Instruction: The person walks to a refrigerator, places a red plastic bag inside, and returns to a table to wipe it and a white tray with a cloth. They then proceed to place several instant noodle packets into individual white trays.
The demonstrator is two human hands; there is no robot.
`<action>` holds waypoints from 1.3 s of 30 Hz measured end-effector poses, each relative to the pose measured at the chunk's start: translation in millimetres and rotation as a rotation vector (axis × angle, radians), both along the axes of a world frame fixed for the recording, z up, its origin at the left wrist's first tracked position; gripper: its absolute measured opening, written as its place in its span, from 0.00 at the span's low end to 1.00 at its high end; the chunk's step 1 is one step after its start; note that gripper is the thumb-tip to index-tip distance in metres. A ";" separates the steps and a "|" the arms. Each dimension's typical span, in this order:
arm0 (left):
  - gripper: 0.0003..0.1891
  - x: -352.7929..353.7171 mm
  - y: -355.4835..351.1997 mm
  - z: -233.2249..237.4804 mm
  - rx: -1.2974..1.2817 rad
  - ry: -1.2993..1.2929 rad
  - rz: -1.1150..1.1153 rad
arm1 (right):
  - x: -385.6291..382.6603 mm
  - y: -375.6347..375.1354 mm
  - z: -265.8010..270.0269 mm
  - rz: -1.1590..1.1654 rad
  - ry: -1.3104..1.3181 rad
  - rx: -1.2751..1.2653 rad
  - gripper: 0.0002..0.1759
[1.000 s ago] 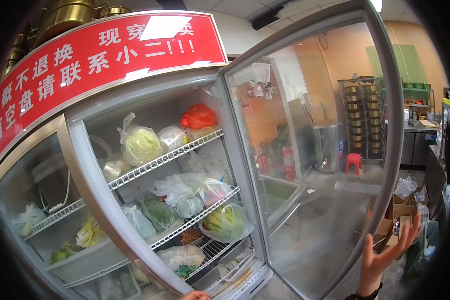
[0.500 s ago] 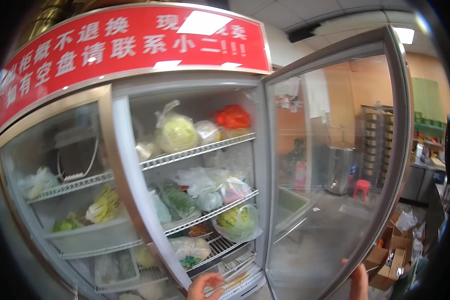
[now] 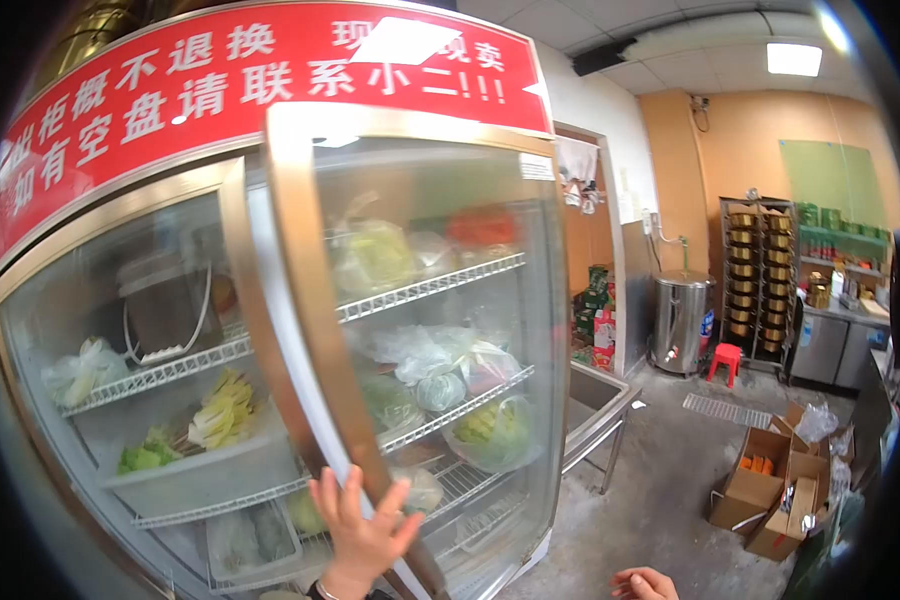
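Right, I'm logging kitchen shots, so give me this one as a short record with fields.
appliance: two-door glass fridge
right door: slightly ajar
left hand: fingers spread at that door's free edge
right hand: low, fingers loosely curled, nothing visible in it
fridge contents: bagged produce, loose leafy greens
floor: red stool, cardboard boxes
sign: red, white characters

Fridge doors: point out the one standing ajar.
The right door: it juts forward, overlapping the red sign, while the left door looks flush.
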State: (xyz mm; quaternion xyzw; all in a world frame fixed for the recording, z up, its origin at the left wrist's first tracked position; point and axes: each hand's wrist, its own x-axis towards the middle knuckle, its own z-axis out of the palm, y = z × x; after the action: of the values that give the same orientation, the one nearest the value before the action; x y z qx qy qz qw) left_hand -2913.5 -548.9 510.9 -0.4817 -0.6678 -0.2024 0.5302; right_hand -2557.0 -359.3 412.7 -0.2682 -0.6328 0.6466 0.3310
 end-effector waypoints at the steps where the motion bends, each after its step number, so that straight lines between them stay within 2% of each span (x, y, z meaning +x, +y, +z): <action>1: 0.29 -13.6 -0.3 3.0 -0.019 -0.023 0.166 | 3.1 -1.9 -10.8 0.002 -0.022 -0.027 0.17; 5: 0.33 -69.0 0.3 9.8 -0.041 -0.178 0.286 | 11.8 -9.4 -37.6 -0.035 -0.038 -0.060 0.17; 10: 0.36 -110.8 13.7 -9.7 -0.040 -0.103 0.409 | 9.4 -15.1 -62.9 -0.094 -0.083 -0.163 0.16; 12: 0.36 -110.6 15.1 -8.2 -0.053 -0.100 0.407 | 9.1 -19.5 -72.1 -0.104 -0.105 -0.222 0.16; 17: 0.34 -99.4 15.3 -1.2 -0.043 -0.103 0.416 | 8.0 -24.2 -72.7 -0.107 -0.120 -0.191 0.15; 18: 0.29 -91.3 14.3 4.1 -0.053 -0.125 0.425 | 9.3 -26.2 -74.1 -0.119 -0.113 -0.206 0.17; 19: 0.29 -85.4 14.4 3.1 -0.072 -0.130 0.401 | 9.3 -28.3 -74.6 -0.144 -0.121 -0.223 0.17; 21: 0.21 -76.3 23.6 -7.8 0.033 -0.178 0.020 | 13.3 -32.2 -73.6 -0.169 -0.271 -0.269 0.16; 22: 0.18 -65.6 36.9 -14.8 -0.019 -0.279 -0.230 | 11.0 -39.2 -65.3 -0.230 -0.231 -0.299 0.13; 24: 0.17 -32.7 75.3 -31.5 -0.062 -0.802 -0.850 | 18.5 -48.6 -78.5 -0.204 -0.356 -0.230 0.22; 25: 0.16 -11.3 94.2 -37.6 -0.085 -1.095 -1.139 | 23.4 -57.9 -77.6 -0.237 -0.312 -0.256 0.18; 27: 0.16 39.6 127.5 -30.8 -0.237 -1.460 -1.631 | 39.3 -74.2 -67.8 -0.329 -0.318 -0.285 0.16; 28: 0.13 64.8 141.5 -21.9 -0.318 -1.470 -1.853 | 51.2 -86.6 -64.1 -0.378 -0.362 -0.292 0.16; 29: 0.11 93.1 159.7 -7.7 -0.472 -1.454 -2.269 | 66.1 -102.4 -65.3 -0.441 -0.413 -0.342 0.16; 31: 0.10 148.3 172.4 6.7 -0.719 -1.498 -2.752 | 100.4 -130.8 -68.3 -0.623 -0.319 -0.402 0.16; 34: 0.09 232.7 171.4 19.5 -0.894 -1.506 -3.100 | 150.6 -180.4 -82.4 -0.818 -0.266 -0.422 0.16; 39: 0.08 386.0 149.0 24.3 -1.099 -1.538 -3.323 | 231.9 -251.0 -95.5 -1.082 -0.192 -0.488 0.16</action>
State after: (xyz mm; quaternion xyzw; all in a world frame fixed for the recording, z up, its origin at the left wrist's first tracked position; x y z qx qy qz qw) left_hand -2527.5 -399.9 535.2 0.4530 -0.3618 0.3686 0.7267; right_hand -2325.1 -610.3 317.2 -0.6776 -0.2668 0.4860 0.4832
